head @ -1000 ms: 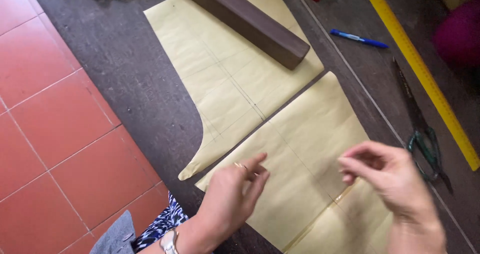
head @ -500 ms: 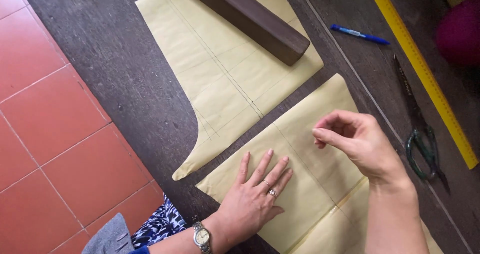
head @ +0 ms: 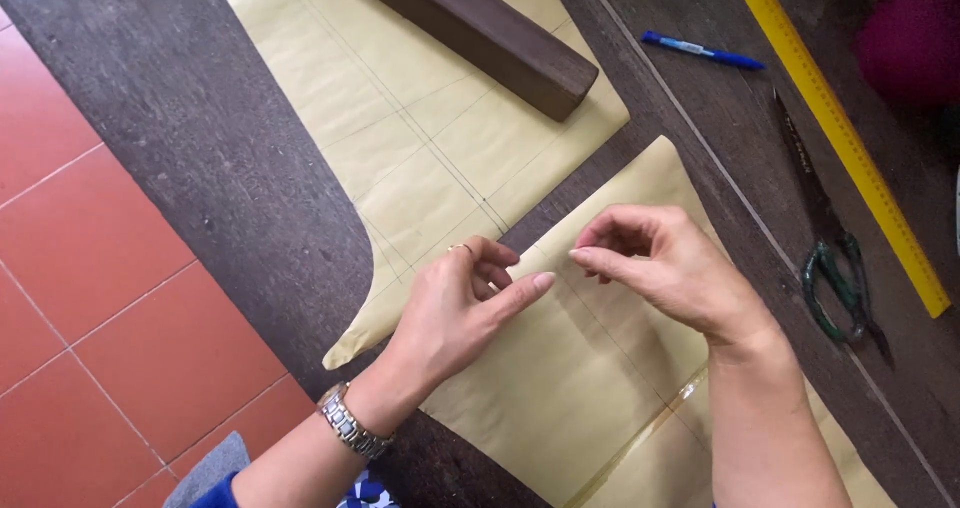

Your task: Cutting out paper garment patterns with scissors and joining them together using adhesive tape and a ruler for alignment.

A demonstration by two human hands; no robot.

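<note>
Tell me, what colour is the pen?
Blue, the pen shows in the head view.

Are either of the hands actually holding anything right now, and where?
Cannot tell: left hand and right hand hover with fingertips nearly meeting above the near paper pattern piece; anything pinched is too small to see.

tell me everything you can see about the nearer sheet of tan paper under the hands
The nearer paper piece is tan, kraft-like, cut straight-edged, with faint pencil lines and a glossy tape strip. It lies flat on the dark worktable, beside a second sheet. The left hand and right hand meet fingertip to fingertip over its upper edge; contact is unclear.
</note>
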